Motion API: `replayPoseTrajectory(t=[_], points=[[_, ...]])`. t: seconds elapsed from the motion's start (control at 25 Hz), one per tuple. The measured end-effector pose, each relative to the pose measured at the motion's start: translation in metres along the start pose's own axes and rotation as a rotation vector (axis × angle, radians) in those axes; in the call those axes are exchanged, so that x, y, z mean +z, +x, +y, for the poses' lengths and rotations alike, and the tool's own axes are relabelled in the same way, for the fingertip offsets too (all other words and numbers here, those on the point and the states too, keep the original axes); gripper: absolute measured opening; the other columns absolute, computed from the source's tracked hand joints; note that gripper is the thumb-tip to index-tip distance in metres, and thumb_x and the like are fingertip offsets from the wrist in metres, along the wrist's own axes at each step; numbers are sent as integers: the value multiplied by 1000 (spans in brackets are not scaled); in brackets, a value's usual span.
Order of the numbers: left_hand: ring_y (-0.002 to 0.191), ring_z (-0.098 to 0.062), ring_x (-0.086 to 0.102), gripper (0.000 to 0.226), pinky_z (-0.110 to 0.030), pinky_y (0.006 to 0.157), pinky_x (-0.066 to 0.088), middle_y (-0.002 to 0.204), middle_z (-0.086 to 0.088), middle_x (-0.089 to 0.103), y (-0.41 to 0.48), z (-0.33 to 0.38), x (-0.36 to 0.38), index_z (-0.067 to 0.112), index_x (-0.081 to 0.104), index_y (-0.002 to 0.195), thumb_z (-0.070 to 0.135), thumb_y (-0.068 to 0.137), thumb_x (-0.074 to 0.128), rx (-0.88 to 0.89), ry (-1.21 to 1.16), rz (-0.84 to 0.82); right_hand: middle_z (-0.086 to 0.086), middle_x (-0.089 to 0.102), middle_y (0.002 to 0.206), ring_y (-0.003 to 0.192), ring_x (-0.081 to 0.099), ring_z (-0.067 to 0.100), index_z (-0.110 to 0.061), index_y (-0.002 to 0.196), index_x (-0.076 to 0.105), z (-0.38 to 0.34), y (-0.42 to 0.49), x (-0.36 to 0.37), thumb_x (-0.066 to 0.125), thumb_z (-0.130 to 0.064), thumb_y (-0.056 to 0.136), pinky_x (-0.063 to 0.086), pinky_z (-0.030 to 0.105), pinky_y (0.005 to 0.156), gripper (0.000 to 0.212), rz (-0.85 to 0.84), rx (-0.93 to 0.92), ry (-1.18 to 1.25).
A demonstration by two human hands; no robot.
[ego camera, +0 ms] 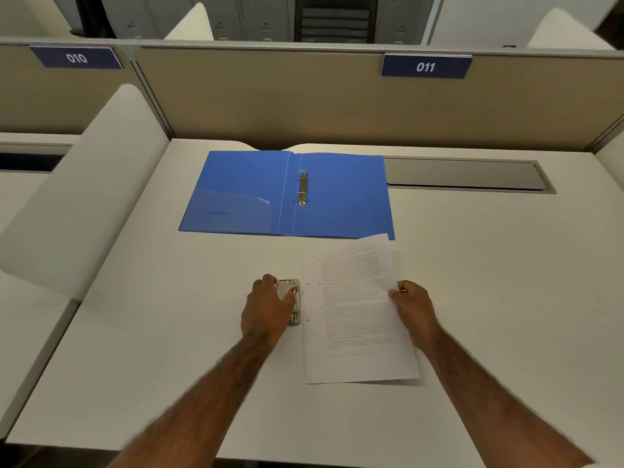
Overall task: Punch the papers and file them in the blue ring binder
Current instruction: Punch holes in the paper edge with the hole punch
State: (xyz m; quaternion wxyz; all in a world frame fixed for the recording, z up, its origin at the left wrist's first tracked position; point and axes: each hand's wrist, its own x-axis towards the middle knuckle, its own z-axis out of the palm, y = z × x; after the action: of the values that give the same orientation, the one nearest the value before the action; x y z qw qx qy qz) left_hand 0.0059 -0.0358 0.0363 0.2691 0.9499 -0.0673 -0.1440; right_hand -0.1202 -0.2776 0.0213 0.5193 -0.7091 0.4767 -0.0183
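two hands at work: my left hand (266,307) clamps the hole punch (291,300) beside the papers (358,312), so i'd steady it while my right hand (412,307), fingers pinching their right edge, lifts them toward the open blue ring binder (287,194) far of them.

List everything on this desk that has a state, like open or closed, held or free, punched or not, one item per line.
blue ring binder: open flat, no sheets filed.
binder rings: look closed.
papers: flat on desk, two punched holes at left edge, top corner overlapping the binder.
hole punch: beside the papers' left edge, gripped.
left hand: closed on hole punch.
right hand: pinching papers' right edge.
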Motion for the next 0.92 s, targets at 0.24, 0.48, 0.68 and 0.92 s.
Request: replayPoseTrajectory(t=[0.24, 0.48, 0.68, 0.92], points=[[97, -21, 62, 42, -32, 74, 47, 118, -6, 58, -2, 4, 1, 12, 53, 121, 41, 90, 60, -16, 34, -2, 6, 65, 100, 81, 58, 19, -7, 97, 62, 0, -5, 1, 54, -21, 97, 42, 25, 60, 16, 85, -29, -77], [98, -25, 64, 44, -37, 76, 51, 118, -6, 58, -4, 7, 1, 13, 50, 121, 41, 89, 61, -40, 50, 1, 4, 66, 106, 91, 63, 24, -12, 105, 58, 2, -11, 0, 54, -44, 95, 51, 36, 81, 34, 249, 42, -274], [92, -21, 64, 41, -29, 67, 47, 111, -5, 62, 0, 2, 2, 12, 56, 114, 44, 88, 62, -59, 4, -14, 8, 64, 114, 102, 63, 27, -12, 111, 62, 2, -21, 7, 54, -34, 95, 53, 39, 87, 28, 353, -134, -396], [69, -9, 53, 19, -15, 50, 30, 89, -3, 66, 9, 4, -5, 11, 61, 86, 28, 92, 63, -81, -134, -29, 1, 57, 128, 114, 58, 21, -22, 131, 55, -13, -53, 67, 65, -30, 89, 48, 31, 94, 44, -158, -578, -445]])
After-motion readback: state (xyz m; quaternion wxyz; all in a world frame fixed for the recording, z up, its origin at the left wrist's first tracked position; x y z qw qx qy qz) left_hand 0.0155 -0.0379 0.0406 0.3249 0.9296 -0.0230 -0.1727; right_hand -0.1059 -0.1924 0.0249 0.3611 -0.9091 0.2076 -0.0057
